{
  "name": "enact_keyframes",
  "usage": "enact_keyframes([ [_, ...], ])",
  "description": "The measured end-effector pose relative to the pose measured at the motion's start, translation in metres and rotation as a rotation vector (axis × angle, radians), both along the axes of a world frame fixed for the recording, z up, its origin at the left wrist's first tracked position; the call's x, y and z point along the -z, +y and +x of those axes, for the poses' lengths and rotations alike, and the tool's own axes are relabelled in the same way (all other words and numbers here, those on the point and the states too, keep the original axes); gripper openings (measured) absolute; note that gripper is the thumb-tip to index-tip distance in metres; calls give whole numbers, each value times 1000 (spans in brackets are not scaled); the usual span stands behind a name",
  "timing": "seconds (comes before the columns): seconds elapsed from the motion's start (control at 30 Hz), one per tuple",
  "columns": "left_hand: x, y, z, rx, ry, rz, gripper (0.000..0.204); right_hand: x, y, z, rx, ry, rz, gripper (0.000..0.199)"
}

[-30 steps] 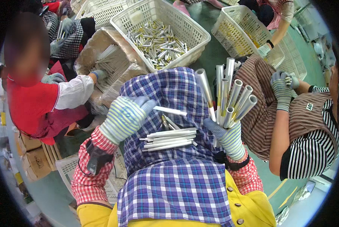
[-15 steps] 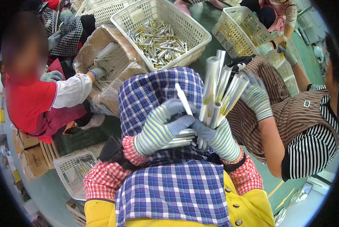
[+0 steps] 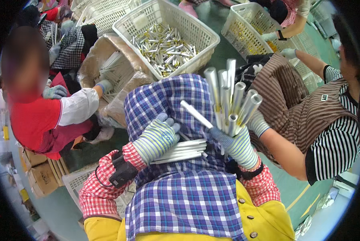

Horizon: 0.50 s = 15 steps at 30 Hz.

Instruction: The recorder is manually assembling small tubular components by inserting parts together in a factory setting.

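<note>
My right hand (image 3: 240, 146), in a striped glove, grips an upright bunch of shiny silver tubes (image 3: 237, 98) with yellowish parts low down among them. A slim white stick (image 3: 196, 114) juts up to the left from its thumb side. On my lap, my left hand (image 3: 156, 137) curls over several white sticks (image 3: 184, 150), which stick out from under it toward the right hand. Its thumb is hidden, and so is how firmly it holds them.
A white crate (image 3: 164, 42) of silver and yellow tubes stands ahead. Left of it, a lined carton (image 3: 107, 74) holds white sticks, with a co-worker's hand (image 3: 103, 86) in it. Another co-worker's arm (image 3: 284, 150) is close on my right, behind the tubes.
My left hand has let go of the single white stick and moved left and down over the sticks on my lap. That stick now sits at my right thumb.
</note>
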State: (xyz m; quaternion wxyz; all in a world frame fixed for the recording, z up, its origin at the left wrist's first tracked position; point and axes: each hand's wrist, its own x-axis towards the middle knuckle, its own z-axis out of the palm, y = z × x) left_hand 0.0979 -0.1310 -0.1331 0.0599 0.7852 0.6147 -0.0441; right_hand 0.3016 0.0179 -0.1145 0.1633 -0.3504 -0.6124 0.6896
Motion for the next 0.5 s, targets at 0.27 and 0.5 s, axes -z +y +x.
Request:
enact_keyframes([
  [0.27,19,1,3,-9,148,67,18,7,-4,13,-32,58,110,26],
  [0.5,-57,-13,-29,-364,-661,93,23,19,1,19,53,-5,105,30],
])
